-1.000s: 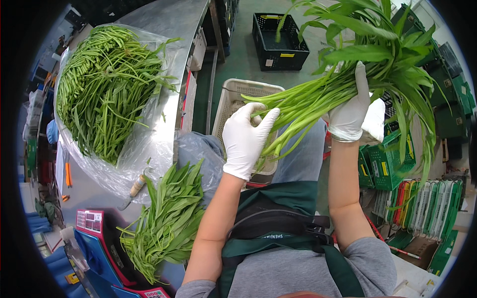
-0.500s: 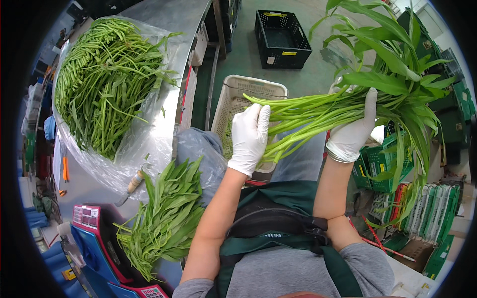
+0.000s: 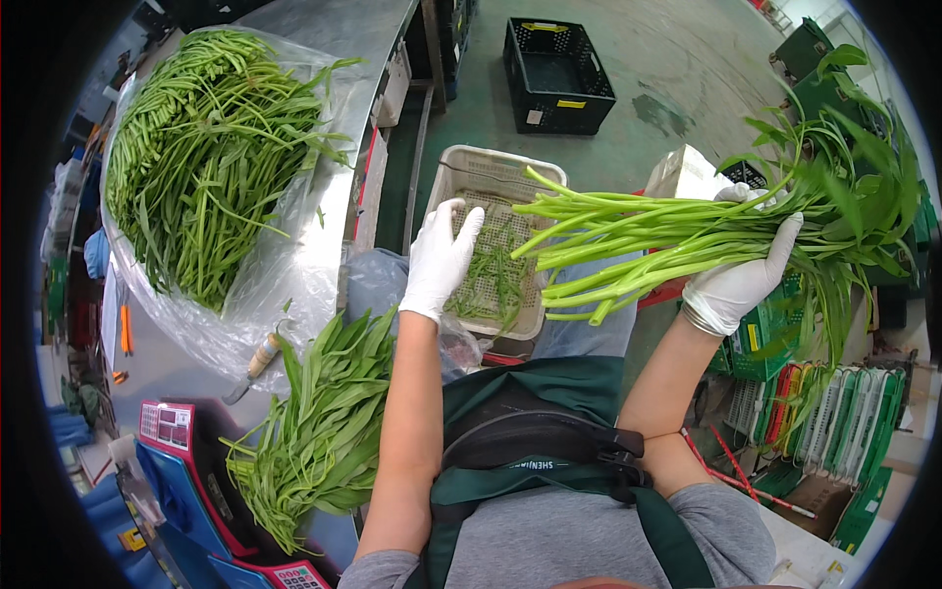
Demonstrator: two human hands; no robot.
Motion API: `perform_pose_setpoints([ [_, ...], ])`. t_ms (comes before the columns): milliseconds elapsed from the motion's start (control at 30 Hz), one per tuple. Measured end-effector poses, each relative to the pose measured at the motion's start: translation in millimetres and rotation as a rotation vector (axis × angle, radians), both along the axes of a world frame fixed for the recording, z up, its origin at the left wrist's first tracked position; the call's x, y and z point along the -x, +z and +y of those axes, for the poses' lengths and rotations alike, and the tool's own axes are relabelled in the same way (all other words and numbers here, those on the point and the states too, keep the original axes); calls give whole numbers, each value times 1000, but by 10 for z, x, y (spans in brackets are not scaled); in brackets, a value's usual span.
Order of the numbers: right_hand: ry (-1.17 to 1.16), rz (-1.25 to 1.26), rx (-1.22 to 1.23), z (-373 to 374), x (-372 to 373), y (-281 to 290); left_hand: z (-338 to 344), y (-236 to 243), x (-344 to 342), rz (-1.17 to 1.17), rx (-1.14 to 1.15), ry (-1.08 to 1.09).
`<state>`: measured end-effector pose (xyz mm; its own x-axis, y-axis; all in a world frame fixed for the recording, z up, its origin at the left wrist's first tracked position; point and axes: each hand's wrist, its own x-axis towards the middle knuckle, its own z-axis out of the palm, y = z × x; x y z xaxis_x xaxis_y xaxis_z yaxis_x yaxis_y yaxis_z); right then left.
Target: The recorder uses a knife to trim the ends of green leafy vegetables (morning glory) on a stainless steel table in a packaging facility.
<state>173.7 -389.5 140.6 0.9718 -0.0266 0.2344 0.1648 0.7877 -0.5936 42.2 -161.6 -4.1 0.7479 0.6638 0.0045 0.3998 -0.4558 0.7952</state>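
Note:
My right hand (image 3: 738,285), gloved in white, is wrapped round a thick bunch of water spinach (image 3: 628,240). The pale cut stems point left and the long leaves droop at the right rim. My left hand (image 3: 439,260), also gloved, is apart from the stem ends, its thumb and fingers spread with nothing between them. It hovers by the left side of a whitish plastic basket (image 3: 542,175), which has green leaf and stem scraps (image 3: 491,280) inside.
To the left, a big heap of water spinach (image 3: 221,167) lies on clear plastic sheeting on a metal table (image 3: 339,201). Nearer are a smaller pile (image 3: 324,422), a wooden-handled knife (image 3: 260,361) and scales (image 3: 172,427). A black crate (image 3: 559,113) stands on the floor ahead.
My left hand has let go of the stems and moved left, opening its fingers. My right hand has shifted the bunch to the right, uncovering the scraps in the basket.

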Motion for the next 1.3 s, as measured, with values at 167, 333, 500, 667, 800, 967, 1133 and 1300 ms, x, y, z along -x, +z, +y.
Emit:
perform_pose_setpoints([
  [167,119,8,-138,60,58,12,-93,365,45,-230,512,-393],
  [333,220,14,-213,38,1,-96,-173,664,3,-548,952,-516],
  [500,354,71,-342,96,79,-98,-285,796,-26,-494,987,-402],
  [667,433,30,-420,37,-25,-231,-271,667,-1,-462,831,-419],
  [800,238,106,-280,116,66,-121,-297,625,-12,-490,840,-353],
  [967,207,-71,-100,43,-6,-260,-291,642,-12,-387,775,-499],
  [1133,335,8,-274,-12,-52,-312,-332,640,-7,-434,678,-430],
  [1300,268,62,-220,72,50,-168,-307,535,-34,-433,538,-300],
])
